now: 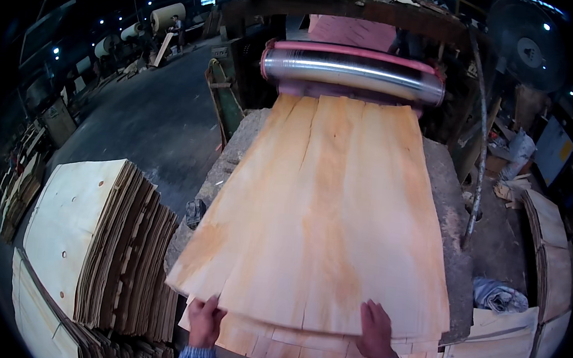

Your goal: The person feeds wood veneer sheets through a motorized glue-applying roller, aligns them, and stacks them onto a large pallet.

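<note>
Pale wood veneer sheet (317, 215) lay along the rough table (443, 191), its far end at twelve o'clock touching the steel roller (355, 73), its near edge at six o'clock. The left hand (204, 321) gripped that near edge at about seven o'clock, fingers curled over it. The right hand (375, 331) lay flat on the sheet at about five o'clock, fingers spread, clasping nothing. More veneer lay beneath the sheet. A tall veneer stack (93, 244) stood at nine o'clock, another stack (494, 357) at four o'clock.
</note>
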Tool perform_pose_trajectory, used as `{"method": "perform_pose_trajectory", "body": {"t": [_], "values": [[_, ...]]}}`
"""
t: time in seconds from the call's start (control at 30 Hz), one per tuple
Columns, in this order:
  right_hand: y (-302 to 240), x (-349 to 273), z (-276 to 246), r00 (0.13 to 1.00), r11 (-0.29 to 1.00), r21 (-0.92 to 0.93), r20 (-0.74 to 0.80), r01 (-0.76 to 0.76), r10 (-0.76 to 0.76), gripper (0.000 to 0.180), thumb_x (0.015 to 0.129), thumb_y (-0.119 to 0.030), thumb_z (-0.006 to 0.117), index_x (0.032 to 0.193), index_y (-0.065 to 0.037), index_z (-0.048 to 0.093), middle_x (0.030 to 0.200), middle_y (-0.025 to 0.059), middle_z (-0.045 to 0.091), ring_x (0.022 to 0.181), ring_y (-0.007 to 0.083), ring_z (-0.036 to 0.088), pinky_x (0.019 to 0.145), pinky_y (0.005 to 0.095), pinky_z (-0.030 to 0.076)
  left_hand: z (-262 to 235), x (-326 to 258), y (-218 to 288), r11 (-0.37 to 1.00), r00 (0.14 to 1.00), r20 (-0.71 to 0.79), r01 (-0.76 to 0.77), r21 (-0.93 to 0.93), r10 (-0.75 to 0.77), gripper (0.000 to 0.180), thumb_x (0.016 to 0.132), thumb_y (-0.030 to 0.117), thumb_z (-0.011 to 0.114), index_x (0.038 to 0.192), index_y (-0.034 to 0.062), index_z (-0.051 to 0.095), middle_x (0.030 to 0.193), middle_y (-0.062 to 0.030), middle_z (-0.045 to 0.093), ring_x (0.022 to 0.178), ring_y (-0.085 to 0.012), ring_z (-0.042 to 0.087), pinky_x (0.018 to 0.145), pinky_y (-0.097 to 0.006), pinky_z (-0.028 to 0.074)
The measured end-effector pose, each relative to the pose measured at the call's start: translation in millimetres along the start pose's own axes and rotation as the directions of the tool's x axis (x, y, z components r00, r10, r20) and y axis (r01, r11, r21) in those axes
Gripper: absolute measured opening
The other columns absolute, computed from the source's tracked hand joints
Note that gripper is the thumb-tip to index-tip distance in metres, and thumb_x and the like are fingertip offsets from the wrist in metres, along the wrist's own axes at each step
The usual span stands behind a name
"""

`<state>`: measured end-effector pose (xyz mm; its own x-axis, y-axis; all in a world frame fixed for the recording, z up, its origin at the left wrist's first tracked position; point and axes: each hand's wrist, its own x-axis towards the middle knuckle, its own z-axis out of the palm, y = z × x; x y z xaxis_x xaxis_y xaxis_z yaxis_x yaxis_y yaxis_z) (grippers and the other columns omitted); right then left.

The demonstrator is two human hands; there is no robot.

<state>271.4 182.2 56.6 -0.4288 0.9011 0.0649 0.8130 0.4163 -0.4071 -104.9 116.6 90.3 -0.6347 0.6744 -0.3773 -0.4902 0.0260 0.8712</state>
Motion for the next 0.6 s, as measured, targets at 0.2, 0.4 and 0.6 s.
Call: {"method": "perform_pose_trajectory", "body": {"t": [0.2,0.4,0.6], "values": [[-1.4,-21.7,-25.3,0.987,0.999,-0.005,-0.152,0.045,-0.045,0.076,0.058,0.0,0.06,0.132,0.006,0.042,0.135,0.0247,0.043,0.124,0.0475,0.04,0.099,0.0558,0.032,24.0,-49.9,26.8,0.99,0.99,0.001,-0.14,0.0,0.14,0.024,0.091,0.001,0.052,0.112,-0.008,0.054,0.105,-0.014,0.063,0.088,-0.0209,0.065,0.073,-0.032,0.057],[30.7,105.6,40.0,0.967,0.999,-0.04,-0.254,-0.013,0.003,0.071,0.066,0.0,0.061,0.135,0.0,0.041,0.139,0.0201,0.041,0.128,0.0417,0.038,0.101,0.0572,0.03,50.6,109.4,-13.6,0.979,0.982,0.185,0.058,-0.197,-0.021,0.011,0.095,0.016,0.054,0.1,0.0062,0.057,0.092,-0.005,0.065,0.082,-0.0139,0.064,0.066,-0.026,0.053],[88.2,180.2,99.1,0.983,0.977,-0.17,-0.15,-0.126,0.101,0.076,0.072,-0.005,0.064,0.143,-0.006,0.035,0.148,0.0145,0.034,0.14,0.0367,0.025,0.11,0.0577,0.022,16.5,37.4,-61.8,0.944,0.948,-0.04,0.319,0.077,-0.317,0.022,0.097,0.021,0.05,0.111,0.0062,0.057,0.099,-0.006,0.065,0.09,-0.0176,0.064,0.073,-0.03,0.053]]}}
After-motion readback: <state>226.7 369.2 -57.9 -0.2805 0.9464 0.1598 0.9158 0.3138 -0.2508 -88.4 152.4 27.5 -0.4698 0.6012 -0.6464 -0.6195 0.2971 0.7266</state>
